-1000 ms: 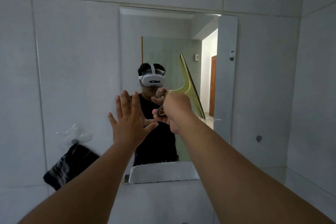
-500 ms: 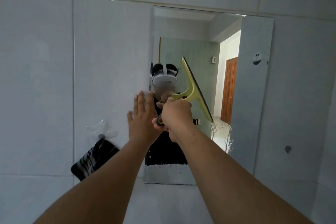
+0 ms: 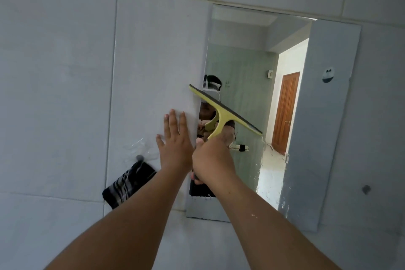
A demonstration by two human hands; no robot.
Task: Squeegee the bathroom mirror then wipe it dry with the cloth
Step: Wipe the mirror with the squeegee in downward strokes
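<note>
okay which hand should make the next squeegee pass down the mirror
The right hand: it already grips the squeegee, whose blade is at the mirror. The left hand is open and flat at the mirror's left edge.

Wall [image 3: 65, 72]: pale grey tiles with thin grout lines, filling the far side of the view.
Hook [image 3: 139, 157]: small dark knob on the tiles, low left, under a clear plastic mount.
Wall hole [image 3: 366, 188]: dark round spot on the tile at far right, low.
</note>
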